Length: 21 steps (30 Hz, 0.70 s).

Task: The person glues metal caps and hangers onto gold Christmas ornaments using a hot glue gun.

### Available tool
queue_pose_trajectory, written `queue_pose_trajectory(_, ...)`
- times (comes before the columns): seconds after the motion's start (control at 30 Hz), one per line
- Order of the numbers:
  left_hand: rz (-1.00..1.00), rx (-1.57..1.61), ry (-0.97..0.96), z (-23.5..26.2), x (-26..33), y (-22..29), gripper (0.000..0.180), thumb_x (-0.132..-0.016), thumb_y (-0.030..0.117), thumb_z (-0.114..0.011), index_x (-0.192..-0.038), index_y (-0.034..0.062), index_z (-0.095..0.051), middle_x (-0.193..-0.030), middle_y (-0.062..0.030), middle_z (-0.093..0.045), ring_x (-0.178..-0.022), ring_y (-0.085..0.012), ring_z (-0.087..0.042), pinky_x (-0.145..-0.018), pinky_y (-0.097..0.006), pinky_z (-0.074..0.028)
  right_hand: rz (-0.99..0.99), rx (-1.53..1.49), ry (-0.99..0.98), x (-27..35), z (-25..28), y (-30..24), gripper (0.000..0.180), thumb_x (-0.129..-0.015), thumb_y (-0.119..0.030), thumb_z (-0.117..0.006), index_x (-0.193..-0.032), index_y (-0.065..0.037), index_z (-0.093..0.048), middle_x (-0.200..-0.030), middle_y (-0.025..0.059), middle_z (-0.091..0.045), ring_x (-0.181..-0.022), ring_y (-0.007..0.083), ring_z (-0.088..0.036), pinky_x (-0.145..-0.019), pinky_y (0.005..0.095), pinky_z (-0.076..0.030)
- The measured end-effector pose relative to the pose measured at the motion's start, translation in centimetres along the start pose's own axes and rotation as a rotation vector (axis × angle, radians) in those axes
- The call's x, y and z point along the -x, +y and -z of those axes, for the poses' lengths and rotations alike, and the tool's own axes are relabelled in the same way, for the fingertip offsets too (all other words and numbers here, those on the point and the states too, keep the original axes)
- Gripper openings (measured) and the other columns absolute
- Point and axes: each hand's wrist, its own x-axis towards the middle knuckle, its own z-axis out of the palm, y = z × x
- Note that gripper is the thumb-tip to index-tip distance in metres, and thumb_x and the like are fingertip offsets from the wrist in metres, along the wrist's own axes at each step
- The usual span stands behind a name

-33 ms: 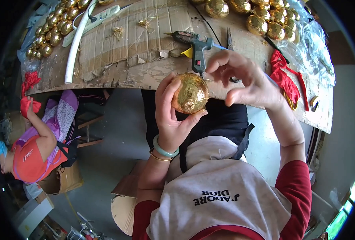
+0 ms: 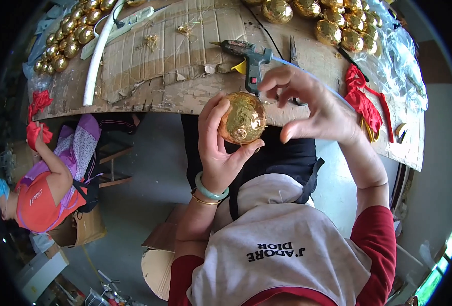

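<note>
Holding gold ball (image 2: 245, 116) | left grip (image 2: 219, 162) | leftmost cardboard box (image 2: 92, 224) (contents unclear)

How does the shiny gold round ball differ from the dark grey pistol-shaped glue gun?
The shiny gold ball is round, while the dark grey glue gun is pistol-shaped. The ball gleams; the glue gun looks mostly dull, with a red switch. The ball is in the grip of the left hand, whereas the glue gun lies on the worn wooden table.

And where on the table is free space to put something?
On the cardboard, between tube and glue gun, nearer than the scraps; also the wood along its near edge. Crowded: far left and right, with gold balls.
</note>
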Motion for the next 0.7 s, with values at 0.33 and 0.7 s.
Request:
queue_pose_trajectory(0.33,0.324,0.262,-0.183,1.1,0.8,-0.8,0.097,-0.082,0.027,-0.077,-0.15,0.0012,-0.013,-0.144,-0.0142,-0.037,-0.127,-0.0252,-0.045,-0.105,-0.038,-0.04,0.132,0.145,-0.157,-0.4,-2.9,2.1,0.094,-0.066,-0.032,-0.087,-0.142,-0.008,-0.036,-0.138,0.0187,-0.044,-0.129,0.0366,-0.043,-0.106,0.0415,-0.039)
queue_pose_trajectory(0.7,0.518,0.346,-0.039,3.3,2.6,-0.3,0.084,-0.084,0.025,-0.075,-0.147,-0.0004,-0.024,-0.138,-0.0189,-0.043,-0.124,-0.0257,-0.048,-0.102,-0.036,-0.042,-0.292,-0.122,0.073,-9.2,7.5,2.3,0.076,-0.079,-0.021,-0.08,-0.138,0.0,-0.037,-0.117,0.0137,-0.062,-0.104,0.0194,-0.059,-0.088,0.033,-0.05)
